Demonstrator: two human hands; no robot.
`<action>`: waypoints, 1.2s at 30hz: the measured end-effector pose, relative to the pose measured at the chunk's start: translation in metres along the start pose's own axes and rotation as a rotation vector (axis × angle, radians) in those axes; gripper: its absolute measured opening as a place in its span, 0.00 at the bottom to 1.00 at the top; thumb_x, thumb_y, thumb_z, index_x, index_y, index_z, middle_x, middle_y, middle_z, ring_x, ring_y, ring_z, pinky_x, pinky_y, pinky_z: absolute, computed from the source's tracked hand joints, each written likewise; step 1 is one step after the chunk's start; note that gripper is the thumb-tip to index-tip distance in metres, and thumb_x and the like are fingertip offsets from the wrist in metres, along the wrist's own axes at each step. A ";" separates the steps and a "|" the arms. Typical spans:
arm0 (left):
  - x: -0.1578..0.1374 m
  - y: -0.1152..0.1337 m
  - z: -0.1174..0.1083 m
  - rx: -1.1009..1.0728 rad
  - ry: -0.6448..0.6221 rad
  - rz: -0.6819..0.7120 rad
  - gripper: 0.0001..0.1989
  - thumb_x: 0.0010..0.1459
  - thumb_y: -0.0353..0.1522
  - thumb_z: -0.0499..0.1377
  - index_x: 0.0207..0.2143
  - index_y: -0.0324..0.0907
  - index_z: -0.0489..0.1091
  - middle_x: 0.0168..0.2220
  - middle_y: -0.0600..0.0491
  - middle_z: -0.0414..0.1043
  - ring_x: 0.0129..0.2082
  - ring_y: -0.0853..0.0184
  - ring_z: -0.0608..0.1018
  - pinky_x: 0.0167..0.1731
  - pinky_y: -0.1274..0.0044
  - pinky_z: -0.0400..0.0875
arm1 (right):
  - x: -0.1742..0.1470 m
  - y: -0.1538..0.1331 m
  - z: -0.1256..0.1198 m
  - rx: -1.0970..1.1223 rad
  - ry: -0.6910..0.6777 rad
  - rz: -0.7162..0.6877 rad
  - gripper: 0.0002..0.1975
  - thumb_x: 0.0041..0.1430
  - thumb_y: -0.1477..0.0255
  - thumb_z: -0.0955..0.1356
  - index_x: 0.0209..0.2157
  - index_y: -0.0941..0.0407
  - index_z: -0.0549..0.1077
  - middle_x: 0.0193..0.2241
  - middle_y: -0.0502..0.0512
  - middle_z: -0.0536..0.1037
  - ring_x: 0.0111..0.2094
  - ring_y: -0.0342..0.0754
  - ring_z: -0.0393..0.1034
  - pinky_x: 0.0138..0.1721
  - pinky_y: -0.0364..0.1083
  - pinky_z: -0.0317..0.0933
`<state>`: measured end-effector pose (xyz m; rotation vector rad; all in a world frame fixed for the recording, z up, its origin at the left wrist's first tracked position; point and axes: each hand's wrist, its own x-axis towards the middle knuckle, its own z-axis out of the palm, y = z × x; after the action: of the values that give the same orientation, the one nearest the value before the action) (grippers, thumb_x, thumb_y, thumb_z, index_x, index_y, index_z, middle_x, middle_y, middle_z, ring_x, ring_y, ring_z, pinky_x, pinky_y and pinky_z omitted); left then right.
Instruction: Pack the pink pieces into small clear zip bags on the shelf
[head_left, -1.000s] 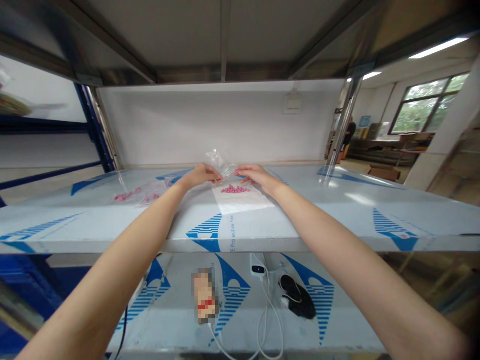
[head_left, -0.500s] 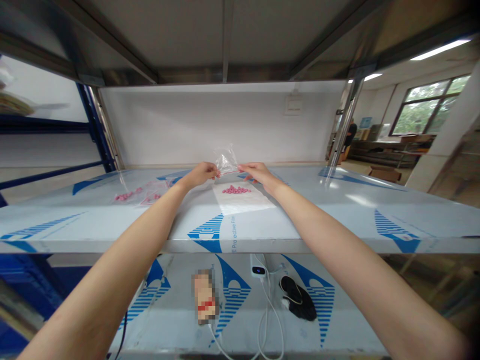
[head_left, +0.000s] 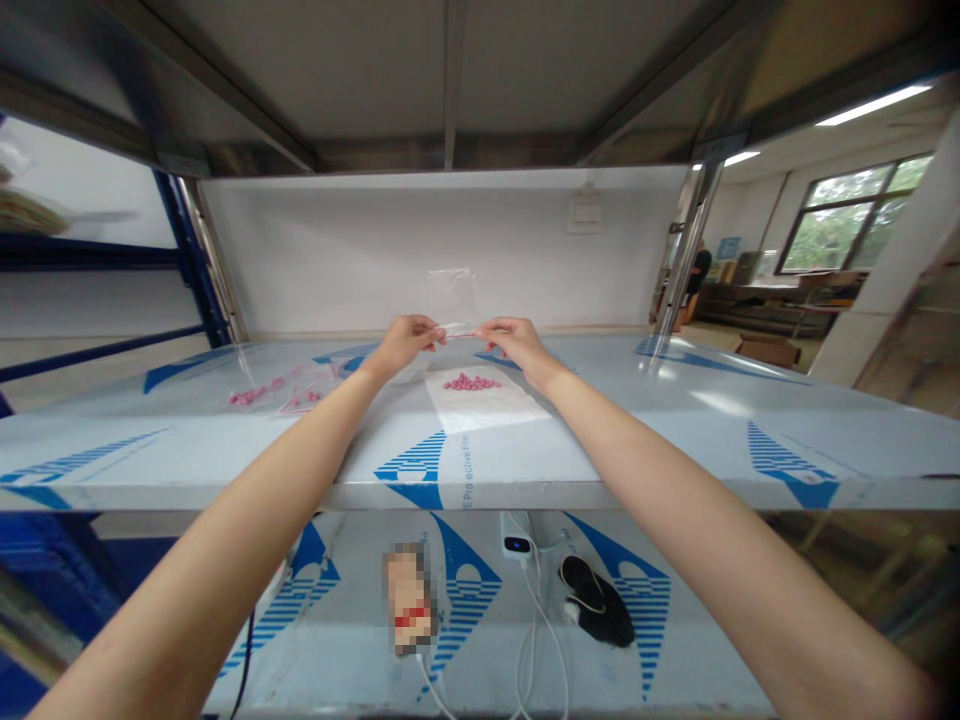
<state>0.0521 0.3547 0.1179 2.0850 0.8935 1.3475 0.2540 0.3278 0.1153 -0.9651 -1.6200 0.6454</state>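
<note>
A clear plastic bag (head_left: 452,295) is stretched between my two hands above the shelf, its body standing up away from me. My left hand (head_left: 411,342) pinches one end of the bag's near edge, and my right hand (head_left: 515,345) pinches the other end. Just below and nearer to me, a small heap of pink beads (head_left: 472,382) lies on a white sheet (head_left: 491,408). To the left of my left forearm are clear bags (head_left: 304,385) with more pink pieces (head_left: 255,393) in or beside them; which, I cannot tell.
The shelf (head_left: 637,440) is covered in printed protective film. On the lower shelf lie a blurred-out phone-like object (head_left: 411,600), a white device with a display (head_left: 517,545), cables (head_left: 534,630) and a black object (head_left: 596,600). A metal post (head_left: 686,250) stands at the right.
The bag, crumpled and leaning before, now stands flatter and more upright. My left hand has risen slightly, and the bag's near edge is pulled straight between both hands.
</note>
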 end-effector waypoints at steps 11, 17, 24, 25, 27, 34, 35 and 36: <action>-0.001 0.011 0.004 0.063 0.035 0.066 0.14 0.48 0.40 0.61 0.26 0.36 0.68 0.26 0.49 0.72 0.22 0.73 0.69 0.27 0.78 0.65 | 0.000 0.000 0.003 0.083 -0.097 0.021 0.09 0.52 0.68 0.69 0.36 0.57 0.73 0.38 0.54 0.75 0.38 0.42 0.66 0.32 0.38 0.61; -0.002 0.010 0.008 0.001 -0.032 0.059 0.16 0.50 0.41 0.60 0.27 0.36 0.65 0.24 0.50 0.71 0.22 0.73 0.70 0.26 0.79 0.65 | 0.001 0.002 0.003 0.073 -0.045 0.025 0.10 0.50 0.68 0.70 0.34 0.57 0.74 0.39 0.54 0.74 0.38 0.42 0.66 0.34 0.40 0.59; -0.005 0.015 0.009 0.008 -0.076 0.069 0.16 0.47 0.40 0.63 0.28 0.34 0.71 0.27 0.49 0.73 0.27 0.71 0.72 0.31 0.77 0.67 | -0.001 0.003 0.004 0.115 -0.115 -0.045 0.12 0.44 0.65 0.72 0.30 0.58 0.75 0.45 0.55 0.71 0.40 0.45 0.65 0.39 0.44 0.59; -0.005 0.015 0.009 0.018 -0.078 0.072 0.15 0.46 0.39 0.63 0.27 0.34 0.71 0.27 0.49 0.73 0.27 0.71 0.72 0.31 0.77 0.67 | -0.001 0.003 0.004 0.111 -0.127 -0.057 0.11 0.44 0.65 0.72 0.29 0.58 0.75 0.46 0.55 0.70 0.40 0.45 0.65 0.39 0.45 0.59; -0.006 0.015 0.008 0.032 -0.081 0.072 0.14 0.46 0.38 0.63 0.26 0.34 0.72 0.26 0.49 0.73 0.27 0.71 0.72 0.32 0.77 0.67 | -0.002 0.002 0.004 0.096 -0.154 -0.076 0.11 0.45 0.65 0.72 0.28 0.58 0.74 0.45 0.55 0.70 0.40 0.46 0.65 0.39 0.45 0.59; -0.008 0.020 0.005 0.057 -0.087 0.056 0.12 0.48 0.36 0.62 0.27 0.33 0.72 0.23 0.51 0.71 0.19 0.76 0.66 0.20 0.82 0.60 | 0.000 0.003 0.005 0.077 -0.231 -0.097 0.10 0.47 0.65 0.69 0.26 0.57 0.71 0.33 0.52 0.71 0.37 0.45 0.64 0.38 0.45 0.57; -0.008 0.021 0.005 0.069 -0.091 0.058 0.11 0.48 0.35 0.62 0.26 0.33 0.71 0.22 0.51 0.71 0.18 0.77 0.65 0.19 0.82 0.59 | 0.000 0.003 0.005 0.073 -0.236 -0.094 0.10 0.47 0.65 0.69 0.26 0.57 0.71 0.32 0.51 0.72 0.36 0.45 0.64 0.37 0.44 0.56; -0.008 0.021 0.005 0.077 -0.093 0.057 0.11 0.49 0.34 0.62 0.26 0.33 0.71 0.22 0.51 0.70 0.18 0.77 0.64 0.19 0.82 0.58 | 0.001 0.003 0.005 0.069 -0.239 -0.090 0.09 0.47 0.65 0.69 0.26 0.57 0.71 0.31 0.51 0.72 0.36 0.45 0.64 0.37 0.44 0.56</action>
<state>0.0602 0.3347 0.1264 2.2279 0.8655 1.2510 0.2501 0.3302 0.1117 -0.7826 -1.8272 0.7720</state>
